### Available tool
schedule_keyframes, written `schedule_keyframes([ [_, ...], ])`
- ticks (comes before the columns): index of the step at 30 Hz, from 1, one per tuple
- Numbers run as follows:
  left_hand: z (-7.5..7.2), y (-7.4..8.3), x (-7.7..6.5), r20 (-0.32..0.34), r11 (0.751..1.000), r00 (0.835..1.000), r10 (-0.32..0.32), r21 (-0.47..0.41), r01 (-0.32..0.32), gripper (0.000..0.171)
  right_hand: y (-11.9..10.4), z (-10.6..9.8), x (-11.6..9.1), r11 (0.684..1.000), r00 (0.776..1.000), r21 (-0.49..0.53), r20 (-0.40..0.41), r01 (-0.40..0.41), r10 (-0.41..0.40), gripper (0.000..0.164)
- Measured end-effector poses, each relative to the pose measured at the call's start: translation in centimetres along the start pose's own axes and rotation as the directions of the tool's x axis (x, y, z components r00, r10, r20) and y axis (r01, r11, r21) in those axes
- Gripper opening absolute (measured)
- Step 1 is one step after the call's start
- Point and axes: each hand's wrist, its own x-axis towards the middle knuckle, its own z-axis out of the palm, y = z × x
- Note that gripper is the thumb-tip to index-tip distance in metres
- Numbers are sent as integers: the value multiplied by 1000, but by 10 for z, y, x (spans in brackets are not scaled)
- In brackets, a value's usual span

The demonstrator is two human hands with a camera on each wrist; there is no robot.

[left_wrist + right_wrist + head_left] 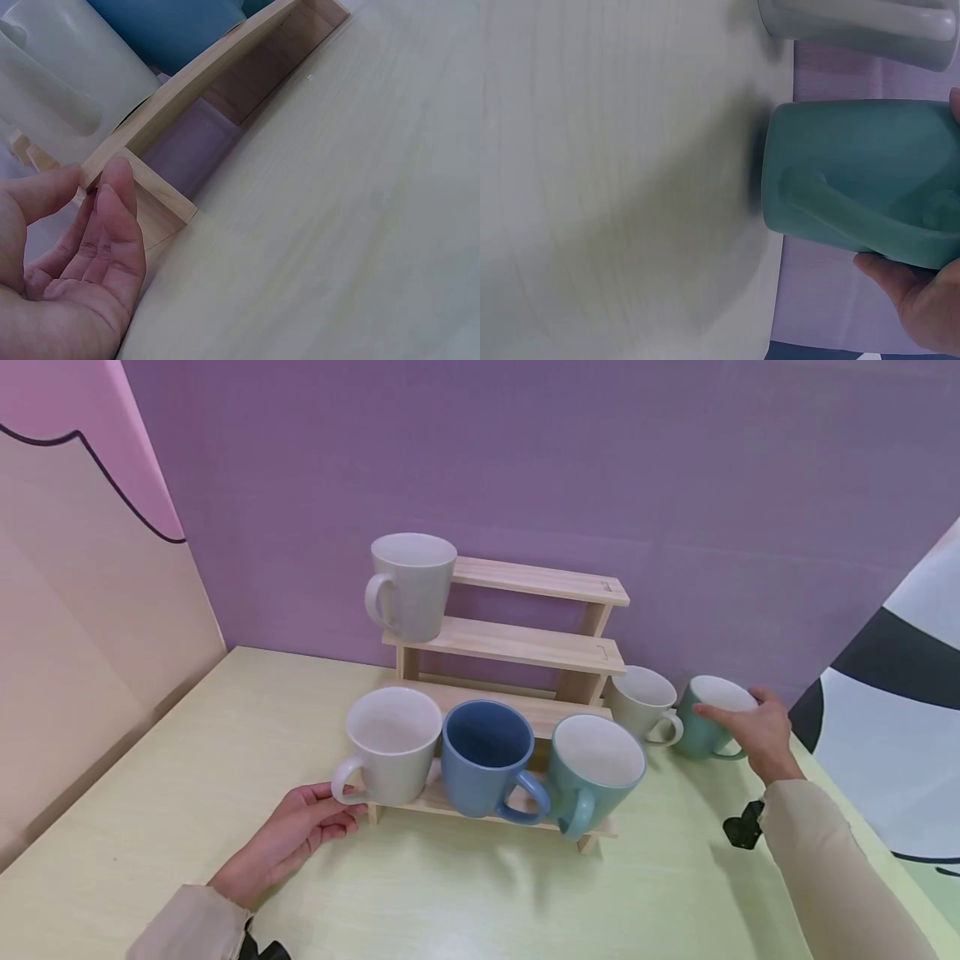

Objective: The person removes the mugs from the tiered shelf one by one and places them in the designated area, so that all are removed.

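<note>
My left hand [300, 827] pinches the left end of the lowest step of a tiered wooden shelf [510, 643], thumb above and fingers beneath, as the left wrist view shows up close. On that step stand a white mug [393, 752], a blue mug [483, 760] and a teal mug [596, 768]. At the right, my right hand [761, 735] spans another teal mug [855, 165] near its rim, thumb on one side and fingers on the other. Its base is close over the table in the right wrist view.
A grey-white mug [412, 585] stands on the left end of a higher step. Beside the shelf's right end is a cream mug [641, 702], just left of the gripped one. A purple wall [525, 460] rises behind the pale wooden table [225, 735].
</note>
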Motion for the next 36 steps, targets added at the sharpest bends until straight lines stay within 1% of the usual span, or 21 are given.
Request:
schedule_keyframes([
  [4,0,0,0,11,1000,1000,5,8,-5,15,1,2,-1,1000,1000,-2,-3,2,-2,100],
  [12,0,1,-1,7,1000,1000,3,10,-3,16,3,7,1,1000,1000,3,-15,6,-6,98],
  [24,1,1,-1,4,1000,1000,0,7,0,16,6,8,-1,1000,1000,-3,-13,12,-12,97],
  [31,1,2,2,0,1000,1000,5,12,-5,15,9,6,2,1000,1000,-2,16,26,-26,96],
  [36,0,0,4,8,1000,1000,9,7,-9,17,11,7,3,999,998,-1,49,32,-32,99],
])
